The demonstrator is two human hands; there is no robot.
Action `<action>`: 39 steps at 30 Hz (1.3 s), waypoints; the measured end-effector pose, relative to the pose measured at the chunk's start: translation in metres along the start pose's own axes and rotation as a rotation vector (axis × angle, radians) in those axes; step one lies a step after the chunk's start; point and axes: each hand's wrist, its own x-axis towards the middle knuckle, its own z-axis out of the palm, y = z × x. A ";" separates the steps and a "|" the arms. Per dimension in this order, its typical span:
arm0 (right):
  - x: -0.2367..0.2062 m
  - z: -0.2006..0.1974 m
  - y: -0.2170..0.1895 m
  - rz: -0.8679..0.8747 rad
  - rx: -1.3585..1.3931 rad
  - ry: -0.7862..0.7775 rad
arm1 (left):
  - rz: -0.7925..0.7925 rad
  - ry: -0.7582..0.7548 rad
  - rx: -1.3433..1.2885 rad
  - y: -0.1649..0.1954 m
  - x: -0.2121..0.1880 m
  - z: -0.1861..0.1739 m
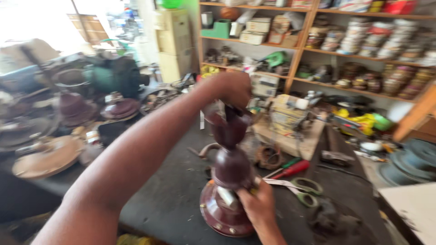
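Head view: maroon fan motor (230, 181) stands on the dark bench (172, 199) at 6 o'clock of frame, long axis vertical, wide base down. Left hand (230, 88) sits at 12 o'clock of it, fist clenched on a dark tool handle going down into the top cup. Right hand (259, 206) is at 5 o'clock, fingers wrapped round the lower body just above the base. Both touch it. Scissors (297, 186) and red screwdriver (293, 169) lie at 3 o'clock, close by but clear
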 end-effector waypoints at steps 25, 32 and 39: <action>-0.020 -0.002 0.016 -0.267 0.081 -0.009 | -0.205 -0.367 -0.613 -0.003 -0.048 -0.003; -0.021 -0.014 0.022 -0.044 0.102 0.031 | 0.210 -0.310 -0.718 0.007 -0.038 -0.004; -0.022 -0.014 0.025 -0.064 0.124 0.013 | 0.182 -0.340 -0.653 0.003 -0.035 0.004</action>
